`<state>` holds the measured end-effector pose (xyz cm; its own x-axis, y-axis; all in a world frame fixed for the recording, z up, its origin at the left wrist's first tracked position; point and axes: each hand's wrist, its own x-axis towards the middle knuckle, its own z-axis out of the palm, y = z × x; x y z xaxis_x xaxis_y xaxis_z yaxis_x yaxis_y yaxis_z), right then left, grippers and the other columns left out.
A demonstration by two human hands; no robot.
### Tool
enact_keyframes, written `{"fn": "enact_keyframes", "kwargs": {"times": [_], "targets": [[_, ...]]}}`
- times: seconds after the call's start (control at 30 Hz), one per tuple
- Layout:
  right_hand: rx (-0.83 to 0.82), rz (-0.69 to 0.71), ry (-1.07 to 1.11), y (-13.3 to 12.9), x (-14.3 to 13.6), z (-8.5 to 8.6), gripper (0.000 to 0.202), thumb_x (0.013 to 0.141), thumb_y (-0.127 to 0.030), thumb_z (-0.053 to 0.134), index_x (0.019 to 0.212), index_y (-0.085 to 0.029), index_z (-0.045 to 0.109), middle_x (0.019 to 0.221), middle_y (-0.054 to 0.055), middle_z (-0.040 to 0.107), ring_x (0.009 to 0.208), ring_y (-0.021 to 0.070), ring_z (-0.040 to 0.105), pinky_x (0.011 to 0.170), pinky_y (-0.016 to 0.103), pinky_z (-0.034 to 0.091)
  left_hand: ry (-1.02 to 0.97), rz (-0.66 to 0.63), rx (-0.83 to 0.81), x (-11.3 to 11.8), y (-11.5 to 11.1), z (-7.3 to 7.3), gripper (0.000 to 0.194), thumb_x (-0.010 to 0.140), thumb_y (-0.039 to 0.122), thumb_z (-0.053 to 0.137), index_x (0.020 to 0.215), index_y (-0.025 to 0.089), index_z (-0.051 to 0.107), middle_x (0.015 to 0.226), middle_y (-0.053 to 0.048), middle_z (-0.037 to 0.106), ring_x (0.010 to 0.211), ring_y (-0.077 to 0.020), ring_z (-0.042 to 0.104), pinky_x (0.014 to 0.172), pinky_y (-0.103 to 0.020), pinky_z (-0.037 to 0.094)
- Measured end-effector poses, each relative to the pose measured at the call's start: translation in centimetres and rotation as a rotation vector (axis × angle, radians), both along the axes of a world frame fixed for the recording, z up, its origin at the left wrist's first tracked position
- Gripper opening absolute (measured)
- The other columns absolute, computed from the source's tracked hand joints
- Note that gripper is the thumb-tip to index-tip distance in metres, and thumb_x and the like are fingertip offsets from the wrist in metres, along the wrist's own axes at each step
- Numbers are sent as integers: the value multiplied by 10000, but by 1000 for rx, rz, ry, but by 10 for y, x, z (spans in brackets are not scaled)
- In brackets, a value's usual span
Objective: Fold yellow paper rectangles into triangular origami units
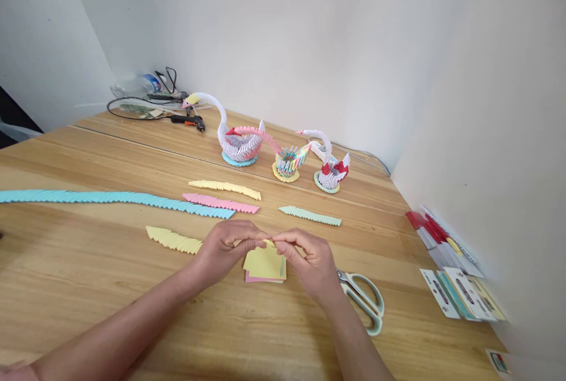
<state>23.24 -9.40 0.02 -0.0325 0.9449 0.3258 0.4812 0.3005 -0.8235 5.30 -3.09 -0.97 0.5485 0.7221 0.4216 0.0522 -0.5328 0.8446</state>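
Between my two hands is a small folded piece of yellow paper, mostly hidden by the fingertips. My left hand pinches one end of it between thumb and fingers. The other end is pinched by my right hand. Just below them lies a small stack of paper squares, yellow on top with pink showing under it. A row of yellow folded pieces lies left of my left hand, partly covered by it. Scissors with pale handles rest beside my right forearm, their blades hidden.
Three paper swans stand at the back. Blue, pink, yellow and green folded strips lie before them. A glue gun and plastic bottle are back left; paper packs lie right.
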Motion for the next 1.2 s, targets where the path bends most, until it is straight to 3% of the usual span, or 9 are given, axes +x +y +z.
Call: {"fn": "enact_keyframes", "kwargs": {"times": [0.17,0.4,0.6,0.7,1.2], "targets": [[52,59,-144,0,3,1,169,892,-235,510,889,-222,678,758,12,686,696,134,628,640,231,466,14,-6,11,1,0,-2,221,856,304,562,816,170,733,674,-36,695,610,-128,603,583,-209,464],[298,39,-390,2,5,-9,172,895,-159,476,974,-193,625,799,47,677,732,158,614,659,267,458,75,32,4,3,-1,-4,188,830,284,591,806,172,739,668,-36,691,622,-133,612,595,-215,463],[345,45,-418,2,4,-9,153,883,-130,471,909,-194,606,763,43,671,703,155,606,636,267,453,-26,20,-453,6,-2,-11,207,738,322,660,829,155,743,697,-39,710,597,-126,599,573,-218,500],[295,40,-378,2,3,-8,155,890,-154,472,924,-205,614,788,42,682,723,156,621,657,270,463,-75,11,-561,7,-1,-12,245,711,358,677,830,155,746,679,-38,711,592,-123,592,587,-229,515],[251,29,-331,4,7,-11,182,913,-223,482,933,-222,662,815,31,713,746,158,652,675,272,480,-65,24,-525,7,-1,-9,218,711,350,678,802,164,748,707,-45,728,608,-134,618,586,-236,530]]}}
